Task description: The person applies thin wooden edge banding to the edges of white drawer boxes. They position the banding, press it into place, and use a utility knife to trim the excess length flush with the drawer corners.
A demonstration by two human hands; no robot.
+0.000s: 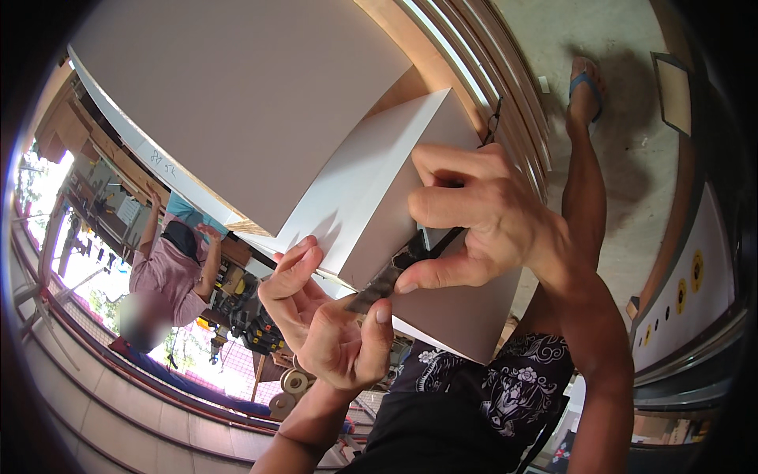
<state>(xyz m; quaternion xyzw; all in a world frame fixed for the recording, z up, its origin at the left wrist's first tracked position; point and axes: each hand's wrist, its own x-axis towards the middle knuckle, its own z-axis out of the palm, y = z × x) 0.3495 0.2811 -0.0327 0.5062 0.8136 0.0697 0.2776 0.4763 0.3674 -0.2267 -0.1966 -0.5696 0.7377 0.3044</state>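
Pressing against a smooth white laminated panel point(371, 189), both hands work a flat metal file point(379, 286) along its near edge. The panel is thin, matt and pale, with a crisp straight corner pointing toward the upper right; its underside falls into grey shadow. It lies on a larger white board point(237, 103) of the same smooth finish, whose cut edge shows raw light brown wood. To the right of both, a stack of long wooden strips point(482, 71) curves away, striped in tan and cream.

The right hand point(474, 225) is curled tightly around the file's dark handle end, thumb pressed along the bottom, knuckles bent over the panel's surface. The left hand point(328, 320) is half closed, pinching the dull grey blade between thumb and bent forefinger, while its other fingers rest with their tips against the panel's edge. The file runs slantwise from the left thumb up to the right palm, lying just against the panel's lower edge, in front of the person's body.

Below, black shorts with a white ornate print point(505, 379) cover the person's lap. A bare leg stretches up to a foot in a blue sandal point(586, 87) on a rough concrete floor point(624, 166). At far left another person in a pink shirt point(166, 276) stands beside cluttered tools.
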